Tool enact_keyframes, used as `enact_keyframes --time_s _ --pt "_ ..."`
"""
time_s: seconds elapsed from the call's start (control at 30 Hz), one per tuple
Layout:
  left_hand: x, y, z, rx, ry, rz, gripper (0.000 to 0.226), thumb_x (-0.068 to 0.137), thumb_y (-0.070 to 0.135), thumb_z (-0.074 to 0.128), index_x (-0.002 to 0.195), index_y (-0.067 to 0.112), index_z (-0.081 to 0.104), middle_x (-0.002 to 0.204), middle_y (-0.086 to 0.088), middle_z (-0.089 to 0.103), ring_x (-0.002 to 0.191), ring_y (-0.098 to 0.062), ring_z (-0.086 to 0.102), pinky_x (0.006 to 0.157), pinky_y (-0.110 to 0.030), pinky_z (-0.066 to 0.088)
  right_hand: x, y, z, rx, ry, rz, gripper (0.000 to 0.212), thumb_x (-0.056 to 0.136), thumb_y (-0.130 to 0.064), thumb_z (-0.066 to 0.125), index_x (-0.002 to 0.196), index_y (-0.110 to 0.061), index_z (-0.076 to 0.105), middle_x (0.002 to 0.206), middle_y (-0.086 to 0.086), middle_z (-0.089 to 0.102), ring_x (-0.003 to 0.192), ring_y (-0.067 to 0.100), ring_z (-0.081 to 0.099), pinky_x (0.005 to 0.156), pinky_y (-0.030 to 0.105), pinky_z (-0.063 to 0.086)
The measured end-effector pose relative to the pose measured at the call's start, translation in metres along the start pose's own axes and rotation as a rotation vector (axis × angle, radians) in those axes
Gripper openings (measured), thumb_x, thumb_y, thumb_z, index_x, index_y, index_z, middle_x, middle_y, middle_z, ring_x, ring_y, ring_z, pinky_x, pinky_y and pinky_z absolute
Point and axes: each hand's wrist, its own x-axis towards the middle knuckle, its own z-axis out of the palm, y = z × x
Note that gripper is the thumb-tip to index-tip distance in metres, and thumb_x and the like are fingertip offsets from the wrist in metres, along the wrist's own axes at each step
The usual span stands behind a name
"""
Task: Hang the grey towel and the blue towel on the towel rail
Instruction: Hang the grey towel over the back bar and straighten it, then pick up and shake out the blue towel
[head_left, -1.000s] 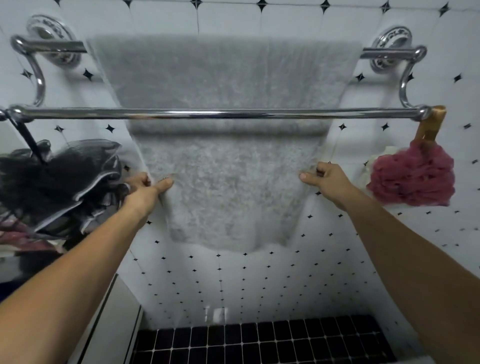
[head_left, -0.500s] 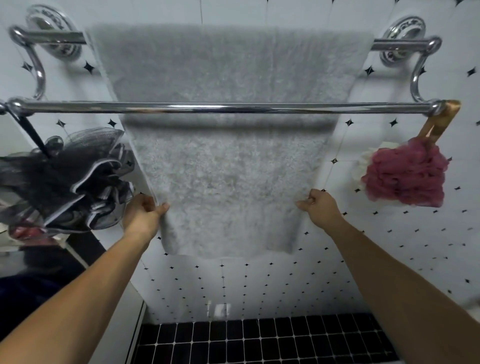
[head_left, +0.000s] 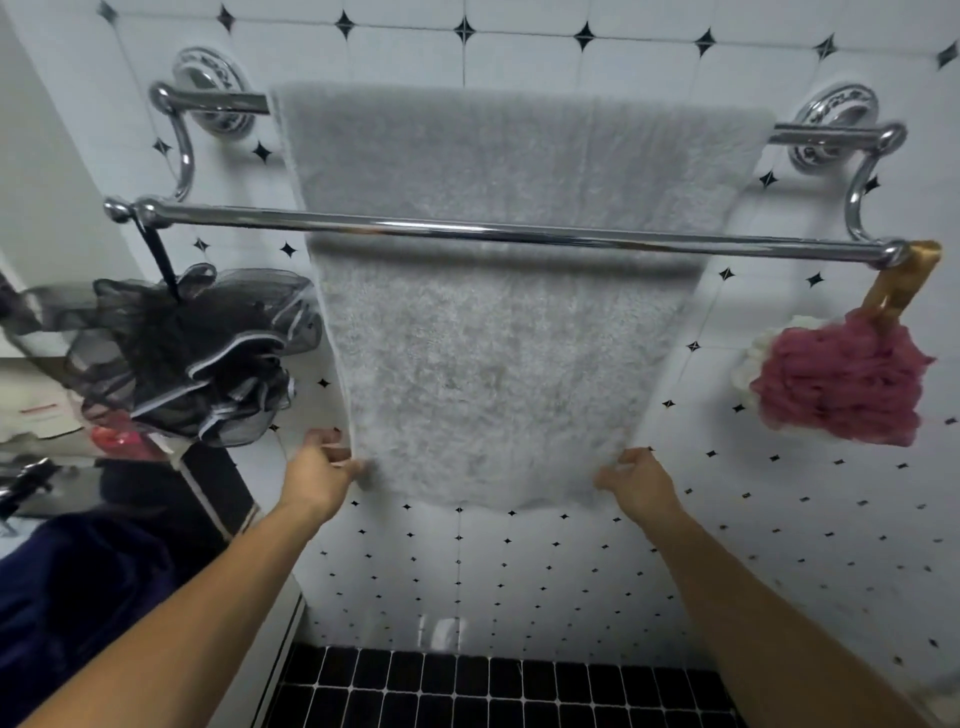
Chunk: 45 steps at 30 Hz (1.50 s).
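So the grey towel (head_left: 488, 374) is hanging over the back bar of the chrome towel rail (head_left: 467, 231), draping down behind the front bar. The left hand (head_left: 319, 475) is pinching the towel's lower left corner, fingers closed on the fabric, and the right hand (head_left: 641, 480) is gripping the lower right corner the same way. A black mesh pouf (head_left: 192, 353) is dangling off the rail's left end, a pink one (head_left: 836, 379) off the right end.

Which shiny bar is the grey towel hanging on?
The back bar, the one closest to the wall. The grey towel is folded over it and drops down behind the front bar, which has nothing draped on it.
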Motion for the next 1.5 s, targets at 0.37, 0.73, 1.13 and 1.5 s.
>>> enact_keyframes --time_s 0.37,0.73,1.13,1.5 --pt "-0.074 -0.125 -0.094 0.033 -0.011 -0.107 0.026 0.085 -0.002 0.066 0.107 0.007 0.059 0.087 -0.009 0.065 0.081 -0.02 0.061 0.085 -0.029 0.05 -0.115 -0.028 0.161 -0.066 -0.394 -0.103 0.03 0.081 -0.033 0.072 0.085 -0.004 0.065 0.093 0.017 0.068 0.08 0.023 0.064 0.085 0.048 0.055" --pt "-0.115 -0.253 -0.307 0.16 0.148 -0.102 0.025 0.083 0.007 0.066 0.094 0.028 0.057 0.081 0.008 0.065 0.076 -0.016 0.065 0.074 -0.029 0.054 -0.279 -0.125 0.379 -0.216 -0.682 -0.309 0.015 0.085 -0.02 0.064 0.072 -0.014 0.059 0.075 0.006 0.066 0.073 0.02 0.064 0.08 0.042 0.057" --pt "-0.114 -0.336 -0.406 0.105 0.045 -0.142 0.018 0.084 0.001 0.065 0.097 0.013 0.063 0.091 -0.005 0.068 0.089 -0.024 0.066 0.084 -0.035 0.051 -0.355 -0.144 0.528 -0.806 -0.632 -0.355 0.058 0.074 -0.038 0.075 0.121 -0.02 0.047 0.121 0.007 0.056 0.11 0.032 0.058 0.091 0.042 0.049" --pt "-0.093 -0.289 -0.342 0.391 -0.255 0.254 0.082 0.072 0.03 0.075 0.145 0.028 0.038 0.147 0.001 0.041 0.132 -0.023 0.041 0.109 -0.043 0.034 -0.359 -0.195 0.445 0.444 -0.767 0.012 0.018 0.091 -0.007 0.061 0.102 0.005 0.069 0.096 0.023 0.074 0.085 0.032 0.071 0.077 0.037 0.058"
